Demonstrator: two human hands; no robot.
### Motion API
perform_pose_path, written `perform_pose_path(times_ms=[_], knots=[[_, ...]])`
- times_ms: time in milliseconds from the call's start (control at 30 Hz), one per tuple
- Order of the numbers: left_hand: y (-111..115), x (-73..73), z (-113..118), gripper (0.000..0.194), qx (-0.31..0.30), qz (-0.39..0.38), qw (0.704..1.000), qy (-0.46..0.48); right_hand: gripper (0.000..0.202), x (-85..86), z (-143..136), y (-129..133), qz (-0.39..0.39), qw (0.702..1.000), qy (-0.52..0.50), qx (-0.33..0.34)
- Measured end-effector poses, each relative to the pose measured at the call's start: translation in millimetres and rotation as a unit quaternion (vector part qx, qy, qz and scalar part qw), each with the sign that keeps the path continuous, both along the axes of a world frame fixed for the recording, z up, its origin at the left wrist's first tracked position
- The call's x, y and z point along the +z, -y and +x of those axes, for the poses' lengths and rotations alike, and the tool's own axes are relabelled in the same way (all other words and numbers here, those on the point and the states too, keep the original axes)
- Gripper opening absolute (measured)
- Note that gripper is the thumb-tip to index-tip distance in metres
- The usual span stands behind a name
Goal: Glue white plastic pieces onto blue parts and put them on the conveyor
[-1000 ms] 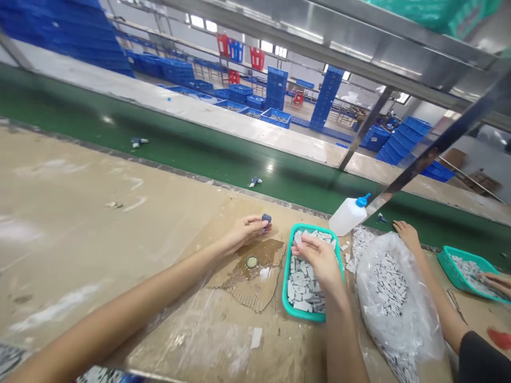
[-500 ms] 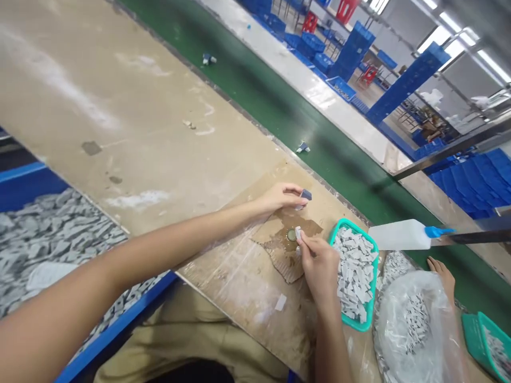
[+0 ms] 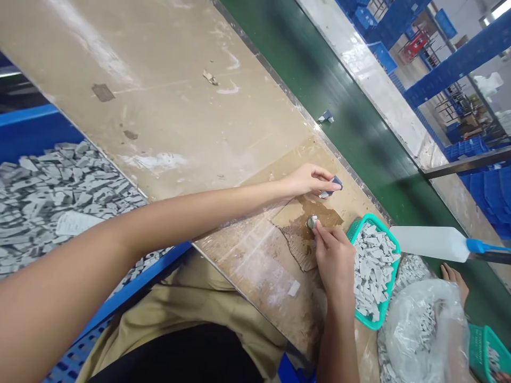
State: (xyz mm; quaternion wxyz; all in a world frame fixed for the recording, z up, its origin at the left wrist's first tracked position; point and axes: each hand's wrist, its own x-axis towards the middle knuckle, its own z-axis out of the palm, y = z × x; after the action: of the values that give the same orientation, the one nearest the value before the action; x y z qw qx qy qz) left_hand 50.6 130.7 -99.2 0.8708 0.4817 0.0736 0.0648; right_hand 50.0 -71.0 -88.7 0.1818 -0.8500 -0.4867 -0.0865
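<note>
My left hand (image 3: 311, 180) is closed on a small dark blue-grey block (image 3: 336, 183) with a whitish part beneath it, held just above the worktable. Between thumb and fingertips, my right hand (image 3: 335, 255) pinches a small white piece (image 3: 314, 219). That piece is at a small round shallow dish (image 3: 310, 223), partly hidden by it; I cannot tell whether they touch. The dish sits on a torn, wet-stained piece of cardboard (image 3: 293, 213). Right of my right hand stands a green basket (image 3: 351, 231) heaped with small white-grey pieces (image 3: 373, 266).
A white squeeze bottle (image 3: 433, 242) with a blue cap lies beyond the basket. A clear plastic bag (image 3: 403, 308) of pieces is near another person's hand (image 3: 455, 282). A green belt (image 3: 359, 122) carries a small assembled piece (image 3: 326, 116). At left, a blue crate (image 3: 40, 125) holds many grey pieces.
My right hand has brought the white piece onto or over the round dish. My left hand still holds the dark block. The whole view has shifted as my head turned.
</note>
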Motion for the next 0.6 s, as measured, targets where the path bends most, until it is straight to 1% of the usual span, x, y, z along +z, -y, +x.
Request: perform_pose_path(times_ms=[133, 200, 267, 333, 400, 500, 600], knots=[[1, 0.6, 0, 0.02, 0.004, 0.021, 1.0, -0.023, 0.033, -1.5, 0, 0, -0.033, 0.999, 0.007, -0.001], [2, 2.0, 0, 0.018, 0.008, 0.024, 0.999, -0.034, 0.033, -2.3, 0, 0, -0.035, 0.999, 0.008, -0.003], [1, 2.3, 0, 0.018, 0.019, 0.025, 0.999, -0.038, 0.033, -1.5, 0, 0, -0.021, 1.0, 0.003, -0.007], [1, 1.4, 0, 0.017, 0.031, 0.025, 0.998, -0.042, 0.03, 1.8, -1, 0, 0.022, 0.999, -0.023, -0.021], [0, 0.1, 1, 0.016, 0.034, 0.017, 0.998, -0.049, 0.026, 7.0, -2, 2, 0.089, 0.992, -0.075, -0.05], [2, -0.1, 0, 0.015, 0.003, 0.02, 0.999, -0.047, 0.023, 14.9, -1, 6, 0.204, 0.96, -0.161, -0.107], [8, 1.3, -2, 0.013, -0.047, 0.054, 0.997, -0.026, 0.025, 19.7, 0, 10, 0.293, 0.927, -0.186, -0.14]])
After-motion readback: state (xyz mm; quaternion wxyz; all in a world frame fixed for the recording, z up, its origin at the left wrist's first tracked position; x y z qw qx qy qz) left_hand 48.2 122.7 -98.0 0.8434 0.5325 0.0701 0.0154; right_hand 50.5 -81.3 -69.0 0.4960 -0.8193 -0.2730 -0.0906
